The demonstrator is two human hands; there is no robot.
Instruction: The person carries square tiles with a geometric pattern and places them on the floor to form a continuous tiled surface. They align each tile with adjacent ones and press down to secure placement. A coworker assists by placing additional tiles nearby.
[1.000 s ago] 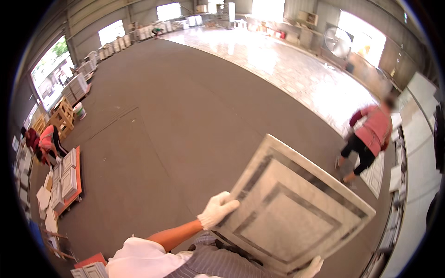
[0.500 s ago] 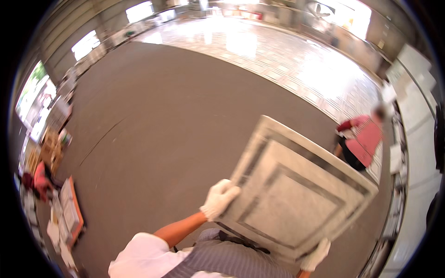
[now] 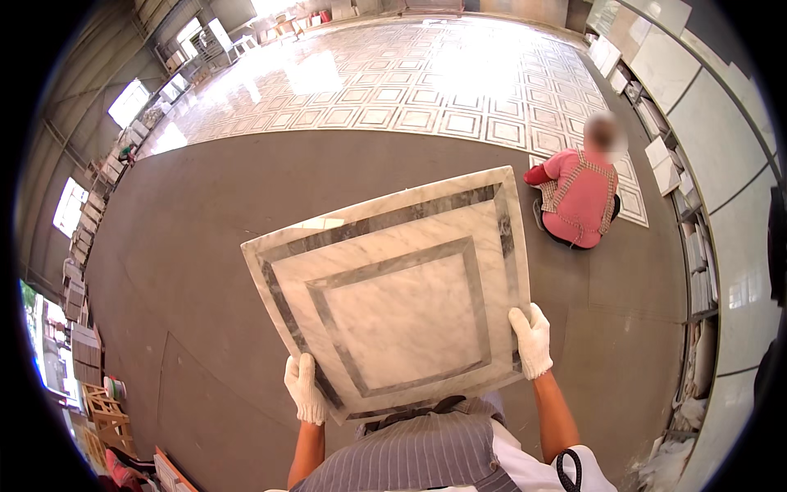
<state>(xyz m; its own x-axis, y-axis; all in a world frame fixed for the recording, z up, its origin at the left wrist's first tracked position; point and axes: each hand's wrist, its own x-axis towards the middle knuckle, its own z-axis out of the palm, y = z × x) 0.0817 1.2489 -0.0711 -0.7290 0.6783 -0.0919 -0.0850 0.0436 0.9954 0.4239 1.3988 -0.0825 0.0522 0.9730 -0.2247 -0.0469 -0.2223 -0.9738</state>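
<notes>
In front of my body I hold up a large square marble tile [image 3: 402, 316], white with grey veins and two dark square bands inlaid one within the other. My left hand [image 3: 304, 389], in a white knit glove, grips its lower left edge with the thumb on the face. At the lower right edge my right hand [image 3: 531, 339], gloved the same way, is closed on the tile. The fingers behind the tile are hidden. The tile tilts, its upper right corner the highest, and covers part of the grey floor.
A co-worker [image 3: 578, 197] in pink squats at the right by the edge of laid patterned tiles [image 3: 393, 119]. Grey floor [image 3: 188, 271] spreads around me. Stone slabs [image 3: 738, 279] line the right wall. Stacked boxes [image 3: 86, 354] and a wooden pallet [image 3: 106, 414] stand at the left.
The tile has swung left and up to stand before me, more level across. My right hand has risen with it. My view has turned right, bringing the laid tiles to the middle.
</notes>
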